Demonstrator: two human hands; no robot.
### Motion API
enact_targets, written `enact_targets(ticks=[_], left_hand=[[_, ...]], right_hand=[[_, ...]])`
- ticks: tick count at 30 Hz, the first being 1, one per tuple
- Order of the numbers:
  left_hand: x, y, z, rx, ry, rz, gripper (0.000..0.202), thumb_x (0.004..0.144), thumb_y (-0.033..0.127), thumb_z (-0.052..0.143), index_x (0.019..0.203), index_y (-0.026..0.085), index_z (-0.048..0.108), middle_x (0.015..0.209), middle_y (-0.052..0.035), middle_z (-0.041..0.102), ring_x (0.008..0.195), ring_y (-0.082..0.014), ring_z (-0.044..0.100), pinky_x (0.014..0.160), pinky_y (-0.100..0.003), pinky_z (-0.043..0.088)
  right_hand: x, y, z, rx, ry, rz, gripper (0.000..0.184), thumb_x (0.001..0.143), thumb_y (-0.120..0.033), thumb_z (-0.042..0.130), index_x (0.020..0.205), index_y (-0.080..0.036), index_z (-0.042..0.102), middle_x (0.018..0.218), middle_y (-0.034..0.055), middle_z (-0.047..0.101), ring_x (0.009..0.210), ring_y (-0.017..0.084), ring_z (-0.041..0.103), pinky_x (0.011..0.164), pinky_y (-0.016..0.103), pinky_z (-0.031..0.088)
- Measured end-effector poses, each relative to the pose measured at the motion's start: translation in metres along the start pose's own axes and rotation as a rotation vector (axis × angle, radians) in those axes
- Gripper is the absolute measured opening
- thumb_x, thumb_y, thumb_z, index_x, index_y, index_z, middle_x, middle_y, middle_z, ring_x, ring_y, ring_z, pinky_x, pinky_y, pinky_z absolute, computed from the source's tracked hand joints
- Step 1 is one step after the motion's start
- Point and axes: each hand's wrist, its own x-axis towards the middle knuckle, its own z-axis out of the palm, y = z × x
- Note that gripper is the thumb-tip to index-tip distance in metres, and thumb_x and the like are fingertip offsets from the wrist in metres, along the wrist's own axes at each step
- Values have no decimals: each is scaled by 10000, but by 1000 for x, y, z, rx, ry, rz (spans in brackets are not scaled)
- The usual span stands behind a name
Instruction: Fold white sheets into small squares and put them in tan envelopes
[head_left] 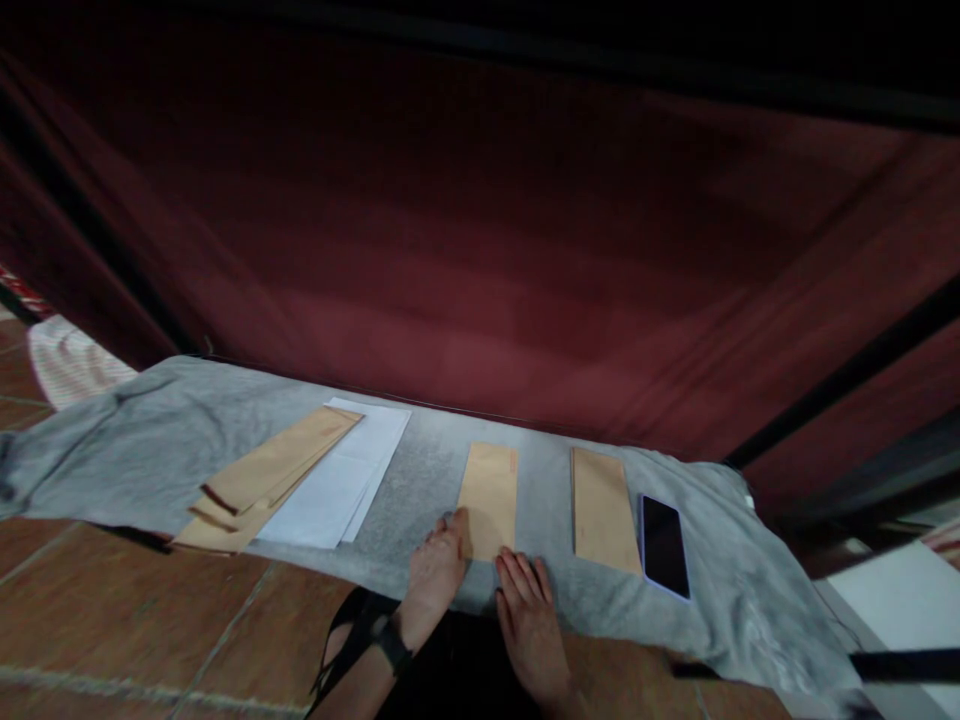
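A tan paper envelope (490, 500) lies flat on the grey cloth in front of me. My left hand (439, 562) is at its lower left edge, fingers curled in and closed on that side; a ring and a dark wristband show on this arm. My right hand (527, 605) lies open, its fingertips touching the lower right corner of the same envelope. To the right is a small stack of tan envelopes (604, 510). Further left, several more tan envelopes (281, 465) are fanned out, partly covering white paper sheets (330, 500).
A phone (664, 545) with a pale purple case lies right of the envelope stack. The grey cloth (210, 400) covers a long, narrow surface. Behind it hangs dark red fabric (480, 260) between dark bars. Tiled floor (150, 620) shows in front, and a white panel (900, 600) at far right.
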Motion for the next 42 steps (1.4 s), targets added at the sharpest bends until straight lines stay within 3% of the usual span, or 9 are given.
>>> enact_targets(ticks=[2, 5, 7, 9, 13, 20, 24, 33, 42], left_hand=[[0, 4, 1, 72, 103, 61, 509, 934, 50, 377, 1406, 144, 542, 1216, -169, 675, 1055, -284, 687, 898, -416, 544], [10, 15, 11, 44, 202, 295, 464, 992, 176, 397, 1444, 173, 502, 1431, -154, 561, 1313, -292, 537, 1062, -451, 456], [22, 25, 22, 9, 191, 459, 482, 1022, 312, 401, 1483, 181, 453, 1559, -132, 435, 1444, -287, 388, 1149, -467, 370], [37, 33, 33, 15, 143, 526, 525, 1030, 376, 380, 1507, 159, 414, 1596, -127, 380, 1490, -284, 306, 1194, -489, 297], [63, 43, 44, 42, 81, 523, 548, 1048, 384, 288, 1550, 171, 341, 1620, -95, 339, 1519, -277, 238, 1222, -558, 198], [96, 53, 39, 43, 41, 481, 609, 1038, 493, 253, 1582, 220, 277, 1641, -75, 286, 1539, -337, 123, 1187, -701, 70], [103, 55, 38, 44, 10, 494, 620, 1035, 531, 240, 1580, 238, 278, 1640, -70, 290, 1539, -339, 122, 1172, -723, 50], [57, 29, 37, 26, 32, 702, 549, 1061, 438, 250, 1557, 216, 329, 1618, -63, 346, 1517, -207, 247, 1249, -489, 118], [5, 3, 19, 22, 4, 843, 562, 1049, 485, 338, 1568, 271, 296, 1632, -38, 319, 1513, -186, 258, 1253, -412, 158]], right_hand=[[-1, 0, 1, -8, 22, 2, 466, 1025, -215, 389, 1484, -244, 465, 1480, 23, 546, 1369, 188, 498, 1218, 433, 291], [-3, -1, 5, -16, 66, 22, 458, 1008, -201, 404, 1450, -259, 509, 1473, 25, 554, 1371, 202, 494, 1201, 443, 318], [-4, -2, 7, -20, 107, 36, 439, 997, -195, 408, 1405, -260, 557, 1466, 30, 561, 1370, 222, 493, 1185, 456, 338], [-3, -3, 7, -21, 139, 42, 419, 991, -192, 412, 1363, -259, 593, 1437, 32, 588, 1350, 230, 509, 1173, 458, 352], [0, -4, 6, -29, 136, 45, 428, 978, -162, 421, 1359, -263, 588, 1373, 31, 632, 1288, 214, 556, 1155, 439, 374], [1, -5, 2, -10, 121, 48, 454, 975, -140, 430, 1393, -272, 547, 1363, 43, 630, 1290, 213, 551, 1154, 460, 378], [1, -4, 2, -22, 94, 57, 447, 969, -129, 444, 1378, -269, 557, 1361, 48, 631, 1286, 207, 557, 1157, 454, 372], [-2, -4, 7, 30, 114, 70, 420, 982, -168, 420, 1361, -231, 589, 1350, 56, 652, 1289, 211, 567, 1190, 450, 331], [-8, 4, 11, 74, 95, 46, 449, 985, -159, 399, 1397, -224, 564, 1365, 66, 643, 1305, 204, 552, 1177, 458, 368]])
